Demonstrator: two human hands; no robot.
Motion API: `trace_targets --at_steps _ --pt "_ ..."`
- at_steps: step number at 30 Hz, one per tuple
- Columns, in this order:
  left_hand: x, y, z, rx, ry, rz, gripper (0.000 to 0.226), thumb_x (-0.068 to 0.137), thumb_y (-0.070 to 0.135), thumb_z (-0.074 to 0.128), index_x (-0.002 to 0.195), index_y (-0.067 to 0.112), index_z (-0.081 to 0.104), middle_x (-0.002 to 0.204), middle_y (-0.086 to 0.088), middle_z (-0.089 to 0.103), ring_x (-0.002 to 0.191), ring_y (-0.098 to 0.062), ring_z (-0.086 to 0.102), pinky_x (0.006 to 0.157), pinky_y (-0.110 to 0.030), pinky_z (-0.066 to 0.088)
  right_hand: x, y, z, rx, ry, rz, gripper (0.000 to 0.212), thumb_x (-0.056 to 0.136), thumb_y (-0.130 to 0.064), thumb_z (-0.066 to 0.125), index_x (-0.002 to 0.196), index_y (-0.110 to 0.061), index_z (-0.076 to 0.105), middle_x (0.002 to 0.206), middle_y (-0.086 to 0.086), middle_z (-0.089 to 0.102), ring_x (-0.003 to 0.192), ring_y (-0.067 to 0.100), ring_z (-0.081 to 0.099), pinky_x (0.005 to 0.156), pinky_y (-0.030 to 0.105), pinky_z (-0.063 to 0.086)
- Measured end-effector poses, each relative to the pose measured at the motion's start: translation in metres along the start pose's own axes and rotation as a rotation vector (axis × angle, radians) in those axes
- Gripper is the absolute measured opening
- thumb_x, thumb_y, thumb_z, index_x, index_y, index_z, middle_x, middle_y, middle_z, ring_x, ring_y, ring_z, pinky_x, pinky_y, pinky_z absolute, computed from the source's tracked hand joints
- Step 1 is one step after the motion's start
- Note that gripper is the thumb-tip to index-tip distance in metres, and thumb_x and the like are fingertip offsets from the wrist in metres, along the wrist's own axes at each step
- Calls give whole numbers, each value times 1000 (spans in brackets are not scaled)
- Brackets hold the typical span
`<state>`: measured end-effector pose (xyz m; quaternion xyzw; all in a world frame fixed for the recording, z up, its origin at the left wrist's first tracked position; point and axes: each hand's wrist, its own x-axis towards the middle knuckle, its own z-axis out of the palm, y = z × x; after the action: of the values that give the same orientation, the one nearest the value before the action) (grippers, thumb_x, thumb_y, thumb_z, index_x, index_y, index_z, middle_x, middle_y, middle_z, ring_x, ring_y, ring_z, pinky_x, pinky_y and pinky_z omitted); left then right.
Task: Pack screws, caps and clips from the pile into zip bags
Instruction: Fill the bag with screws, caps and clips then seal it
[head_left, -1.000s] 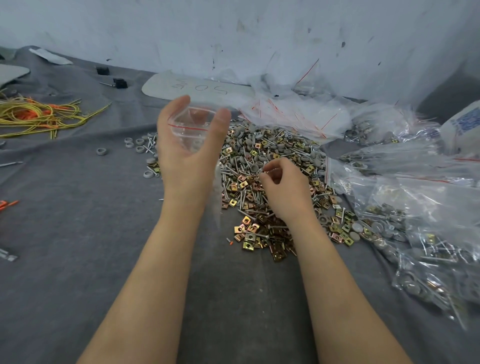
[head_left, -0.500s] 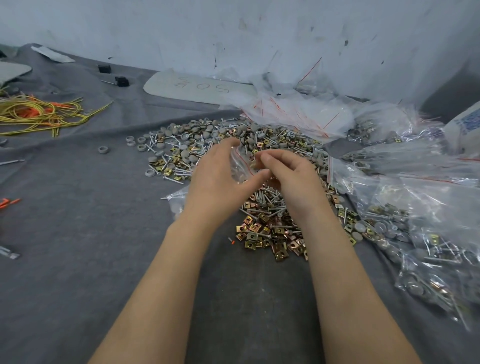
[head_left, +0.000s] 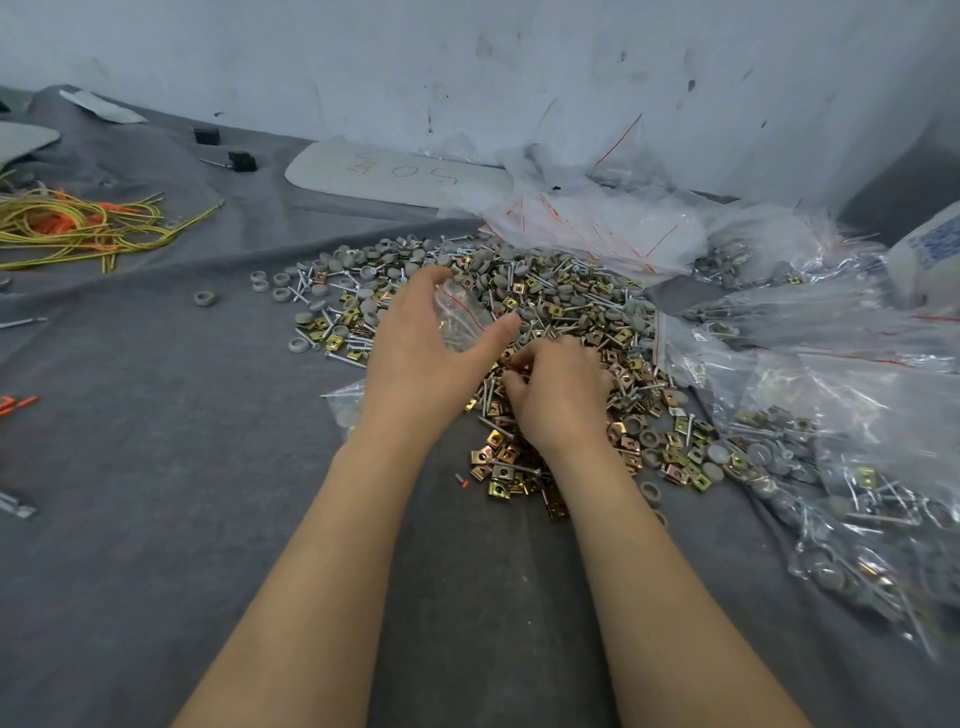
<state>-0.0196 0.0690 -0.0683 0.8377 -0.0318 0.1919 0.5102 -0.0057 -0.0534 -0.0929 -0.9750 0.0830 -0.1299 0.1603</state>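
While L grip (head_left: 415, 358) clamps zip bag (head_left: 460, 317), R grip (head_left: 561, 389) curls in pile (head_left: 571, 291); hold unclear.

All I get of the person on my feed is bare. The left hand (head_left: 415, 358), at the left side of the pile (head_left: 561, 306), is uncovered, and so is the right hand (head_left: 563, 397) over the pile's near part. The left forearm (head_left: 322, 545) and right forearm (head_left: 654, 571) are slim, smooth and bare as far as my view reaches.

A pile (head_left: 571, 312) of screws, caps & clips is heaped on the grey cloth (head_left: 156, 467). Filled zip bags (head_left: 841, 426) are laid just R of it, yellow wires (head_left: 78, 228) well L.
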Motion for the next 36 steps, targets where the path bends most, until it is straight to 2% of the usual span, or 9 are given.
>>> trace_targets --at_steps 4,7,9,17,22,27,29,31,36 --pt "0 0 0 11 -26 -7 69 77 49 74 133 22 45 130 2 54 119 -16 51 100 -36 43 1 2 1 112 65 -16 19 96 -31 52 105 -21 66 108 0 60 106 22 51 92 38 36" --pt "-1 -1 2 36 -62 -17 69 76 50 74 132 23 45 129 1 53 118 -18 51 99 -40 44 4 8 -9 512 84 5 11 94 -26 58 94 -20 67 89 -8 65 81 8 58 77 28 44" --pt "-1 -2 3 36 -78 -16 70 75 49 75 132 22 45 129 0 54 118 -19 51 100 -40 44 6 11 -16 730 57 28 5 92 -22 62 88 -22 64 84 -12 63 80 2 58 77 23 45" --pt "-1 -5 6 80 -129 1 71 76 45 75 134 21 44 132 0 53 121 -19 49 101 -35 43 4 12 -33 1500 -221 181 10 95 0 52 88 -6 57 83 11 70 76 18 70 69 26 58" --pt "-1 -6 7 164 -135 45 78 75 48 74 139 19 40 139 0 47 128 -18 43 99 -26 32 2 11 -38 1640 -306 187 9 94 1 53 88 -5 57 74 8 73 70 16 70 62 22 56" --pt "-8 0 10 387 -299 56 114 63 74 64 152 27 10 154 -3 26 141 -24 24 116 -51 17 3 14 -41 1666 -336 205 8 89 0 59 87 -8 59 78 6 73 71 13 69 67 21 57" --pt "-10 6 12 328 -293 140 102 70 67 64 152 30 15 153 -1 26 141 -21 22 117 -47 16 3 16 -43 1660 -358 194 9 87 0 59 86 -8 60 77 5 73 72 12 69 69 22 56" --pt "-11 10 13 181 -211 232 73 82 44 68 145 25 36 142 0 41 133 -19 36 112 -40 29 3 17 -44 1660 -376 188 9 86 1 58 85 -8 60 75 4 72 71 12 69 67 22 53" --pt "-10 13 14 124 -93 252 18 90 20 61 107 15 65 105 1 58 97 -16 55 86 -37 46 3 14 -42 1641 -423 169 9 81 -2 61 78 -10 59 71 3 67 66 13 63 65 21 54"
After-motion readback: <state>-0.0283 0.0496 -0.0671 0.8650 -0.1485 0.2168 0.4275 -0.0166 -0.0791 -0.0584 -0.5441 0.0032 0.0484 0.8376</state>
